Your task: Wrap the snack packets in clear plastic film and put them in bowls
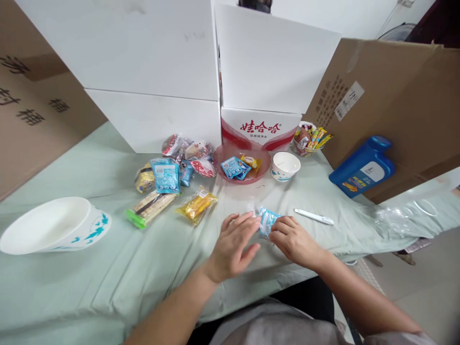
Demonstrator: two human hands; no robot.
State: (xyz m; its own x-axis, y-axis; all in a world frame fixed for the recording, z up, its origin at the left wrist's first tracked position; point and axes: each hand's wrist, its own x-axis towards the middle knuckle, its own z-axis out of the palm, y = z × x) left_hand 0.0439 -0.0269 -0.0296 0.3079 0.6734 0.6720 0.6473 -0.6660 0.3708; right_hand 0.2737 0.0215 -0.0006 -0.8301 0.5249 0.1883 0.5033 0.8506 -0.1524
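Flat on the green cloth lies a small blue-and-white snack packet (266,221). My right hand (296,243) has its fingers curled over the packet's right edge and grips it there. To the left, my left hand (233,247) is open, fingers stretched out and thumb apart, with the fingertips close to the packet's left side; whether they touch it I cannot tell. A white box cutter (314,216) lies just beyond my right hand. A yellow snack packet (197,205) rests further left of my left hand.
A pink bowl (260,175) holds several packets, beside a small white paper bowl (285,166). Snack bags (167,176) are heaped at left, near a large white tub (86,230). White boxes (154,120), a blue bottle (362,167) and a cardboard box (406,105) stand around.
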